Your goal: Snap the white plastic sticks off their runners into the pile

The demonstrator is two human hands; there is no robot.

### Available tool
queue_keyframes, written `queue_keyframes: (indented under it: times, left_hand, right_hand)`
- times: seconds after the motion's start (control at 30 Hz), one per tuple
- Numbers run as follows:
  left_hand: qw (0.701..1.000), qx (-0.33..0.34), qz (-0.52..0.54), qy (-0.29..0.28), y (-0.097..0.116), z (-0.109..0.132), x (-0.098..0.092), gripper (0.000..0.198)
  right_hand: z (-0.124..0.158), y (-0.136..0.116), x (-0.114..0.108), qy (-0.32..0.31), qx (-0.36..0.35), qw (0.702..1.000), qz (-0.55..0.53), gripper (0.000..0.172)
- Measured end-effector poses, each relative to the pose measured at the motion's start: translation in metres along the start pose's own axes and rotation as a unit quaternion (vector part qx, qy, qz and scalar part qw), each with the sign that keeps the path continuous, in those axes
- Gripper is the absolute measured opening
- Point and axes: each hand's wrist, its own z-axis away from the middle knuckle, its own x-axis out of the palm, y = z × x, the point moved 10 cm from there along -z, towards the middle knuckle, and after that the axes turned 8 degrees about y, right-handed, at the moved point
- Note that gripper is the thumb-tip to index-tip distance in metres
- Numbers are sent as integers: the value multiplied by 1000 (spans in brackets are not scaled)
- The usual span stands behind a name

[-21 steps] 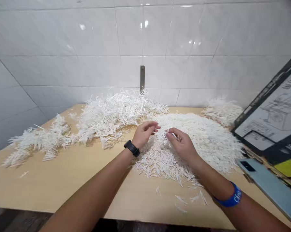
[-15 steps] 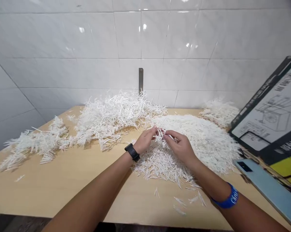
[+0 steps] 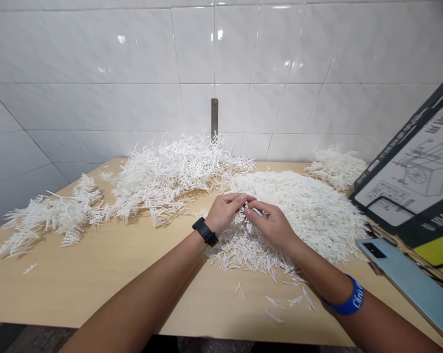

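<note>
My left hand (image 3: 225,212) and my right hand (image 3: 271,224) meet fingertip to fingertip over a big heap of thin white plastic sticks (image 3: 309,211) on a light wooden table (image 3: 96,279). Both pinch the same small white piece (image 3: 247,212) between thumb and fingers, just above the heap. A black watch sits on my left wrist and a blue band on my right wrist. Another heap, of branched white sprues (image 3: 169,174), lies behind and to the left of my hands.
A smaller white pile (image 3: 52,215) stretches along the table's left side and another pile (image 3: 337,164) lies at the back right. A phone (image 3: 408,284) and a printed cardboard box (image 3: 416,176) lie at the right edge. Loose sticks (image 3: 280,304) dot the front. A tiled wall stands behind.
My left hand has closed in from an open, curled pose to meet the right hand, and both now pinch the white piece together. The piles have not moved.
</note>
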Motion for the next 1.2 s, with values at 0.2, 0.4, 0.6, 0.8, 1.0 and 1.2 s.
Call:
queue_keyframes:
  times: [0.2, 0.4, 0.6, 0.8, 1.0, 1.2]
  left_hand:
    - [991, -79, 32, 100, -15, -4, -22, 36]
    - [996, -89, 28, -15, -9, -1, -1, 48]
    - [991, -46, -45, -117, -8, 6, 20, 51]
    - [993, -7, -67, -92, -8, 3, 14, 53]
    - [994, -12, -38, -98, -9, 5, 21, 52]
    - [992, -118, 26, 34, -27, -6, -15, 54]
  right_hand:
    - [9, -15, 6, -43, -12, 999, -27, 22]
    - [5, -15, -2, 10, -21, 1000, -1, 21]
    - [2, -7, 2, 10, -19, 1000, 7, 21]
    - [4, -4, 6, -14, -14, 1000, 10, 28]
    - [8, -9, 3, -15, -7, 999, -44, 31]
    - [15, -33, 11, -47, -92, 994, -37, 32]
